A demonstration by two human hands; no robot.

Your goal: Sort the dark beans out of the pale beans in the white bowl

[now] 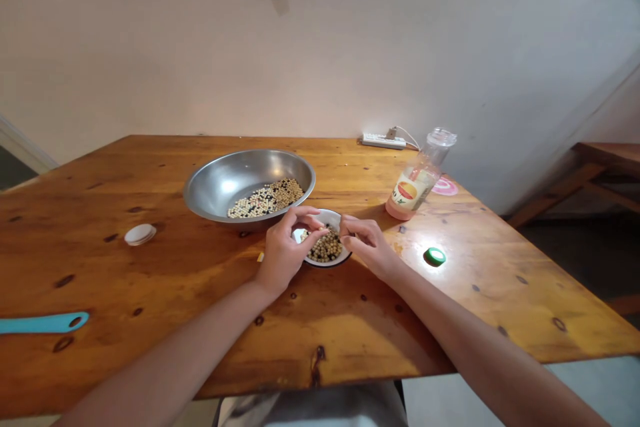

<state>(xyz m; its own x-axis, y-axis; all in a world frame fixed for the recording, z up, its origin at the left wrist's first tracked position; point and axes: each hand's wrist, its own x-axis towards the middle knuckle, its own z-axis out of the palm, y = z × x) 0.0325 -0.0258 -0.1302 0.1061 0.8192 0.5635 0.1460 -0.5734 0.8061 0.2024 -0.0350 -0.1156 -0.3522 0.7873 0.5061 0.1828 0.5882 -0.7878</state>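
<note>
Left hand (286, 252): hovering over the small enamel bowl (345, 255), fingertips pinching together; cannot tell whether a bean is held.
Right hand (367, 247): curling its fingers together at the bowl's 3 o'clock rim; grip unclear.
Pale and dark beans (325, 248): lying inside that bowl.
Steel bowl (250, 163): standing at 11 o'clock, holding more beans (267, 199).

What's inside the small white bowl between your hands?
The small white bowl holds pale round beans mixed with some dark ones. Your left hand and right hand cover parts of it, so the bowl's left side cannot be seen.
</note>
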